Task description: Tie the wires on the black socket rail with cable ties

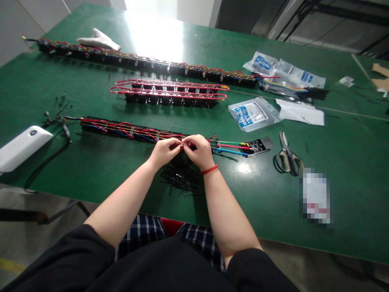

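A long black strip (118, 129) carries red, yellow and blue wires and lies across the green table. Over its right half, my left hand (165, 152) and my right hand (199, 151) meet with pinched fingertips. Whatever sits between the fingertips is too small and hidden to name. From the strip's right end, green, red and blue leads (231, 146) run to a black piece with a metallic end (261, 144). Below my hands is a loose pile of thin black strands that look like cable ties (180, 178), partly shaded by my right forearm.
Behind lie a shorter black assembly with red looped wire (173, 96) and a longer wired strip (146, 63) with a white glove (99, 40). Rightward are scissors (287, 156), a plastic bag (253, 114) and white paper (300, 112). A white device (24, 148) sits left.
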Demonstrator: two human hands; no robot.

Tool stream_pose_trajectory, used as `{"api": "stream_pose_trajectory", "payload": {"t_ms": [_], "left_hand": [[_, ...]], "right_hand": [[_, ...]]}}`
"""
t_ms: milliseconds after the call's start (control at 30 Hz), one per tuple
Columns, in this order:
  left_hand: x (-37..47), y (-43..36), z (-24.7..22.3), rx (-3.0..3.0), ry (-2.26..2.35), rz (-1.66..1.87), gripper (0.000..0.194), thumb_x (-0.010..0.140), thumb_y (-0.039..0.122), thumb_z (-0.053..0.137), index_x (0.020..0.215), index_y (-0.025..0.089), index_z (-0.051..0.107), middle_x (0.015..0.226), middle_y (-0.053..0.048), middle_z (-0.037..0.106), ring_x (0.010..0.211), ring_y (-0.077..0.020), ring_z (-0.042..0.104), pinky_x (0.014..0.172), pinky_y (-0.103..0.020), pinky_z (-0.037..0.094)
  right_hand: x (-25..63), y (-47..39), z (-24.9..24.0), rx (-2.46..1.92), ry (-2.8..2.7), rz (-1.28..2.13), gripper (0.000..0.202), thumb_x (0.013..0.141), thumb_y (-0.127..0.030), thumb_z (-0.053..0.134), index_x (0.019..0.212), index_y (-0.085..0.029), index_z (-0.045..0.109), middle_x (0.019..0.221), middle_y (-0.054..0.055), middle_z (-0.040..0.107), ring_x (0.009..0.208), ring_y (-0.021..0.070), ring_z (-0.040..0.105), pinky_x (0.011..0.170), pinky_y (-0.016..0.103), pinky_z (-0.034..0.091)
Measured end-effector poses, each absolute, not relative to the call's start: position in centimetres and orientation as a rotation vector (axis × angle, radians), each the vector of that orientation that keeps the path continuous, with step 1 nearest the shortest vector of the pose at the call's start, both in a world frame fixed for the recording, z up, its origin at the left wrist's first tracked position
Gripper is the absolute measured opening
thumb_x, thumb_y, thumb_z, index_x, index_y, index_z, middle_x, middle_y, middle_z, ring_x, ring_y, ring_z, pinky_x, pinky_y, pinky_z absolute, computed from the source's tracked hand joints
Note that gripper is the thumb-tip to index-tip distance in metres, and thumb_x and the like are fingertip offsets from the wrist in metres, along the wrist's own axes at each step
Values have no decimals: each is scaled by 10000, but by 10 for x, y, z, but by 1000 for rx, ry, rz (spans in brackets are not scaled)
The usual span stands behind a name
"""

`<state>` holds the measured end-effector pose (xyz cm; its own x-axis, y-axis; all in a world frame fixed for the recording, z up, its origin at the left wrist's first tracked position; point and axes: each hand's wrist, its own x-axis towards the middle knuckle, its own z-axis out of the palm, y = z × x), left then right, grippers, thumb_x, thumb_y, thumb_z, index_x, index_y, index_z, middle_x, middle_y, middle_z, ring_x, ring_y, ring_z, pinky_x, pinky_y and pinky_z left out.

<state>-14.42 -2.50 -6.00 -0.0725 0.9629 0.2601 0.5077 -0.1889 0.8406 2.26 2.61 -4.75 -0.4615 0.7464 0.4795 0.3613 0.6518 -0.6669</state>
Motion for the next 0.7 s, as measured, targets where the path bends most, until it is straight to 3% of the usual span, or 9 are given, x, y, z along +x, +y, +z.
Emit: {"api": "stream_pose_trajectory", "payload": {"t_ms": [533, 700], "left_hand": [[-145, -26, -60, 1661, 1552, 1204, 162, 845, 301, 646, 900, 189, 750, 865, -29, 776, 759, -163, 703, 701, -259, 542], [-146, -25, -60, 1676, 1574, 1190, 151, 836, 292, 644, 881, 186, 741, 865, -32, 775, 762, -166, 702, 719, -265, 541]], "right_hand": [[23, 25, -46, -879, -2098, 601, 92, 841, -166, 619, 858, -227, 685, 843, 23, 736, 788, 196, 633, 787, 348, 517], [23, 24, -47, -909, -2081, 636, 192, 823, -124, 581, 939, -240, 681, 895, 22, 746, 817, 199, 653, 803, 350, 534]]}}
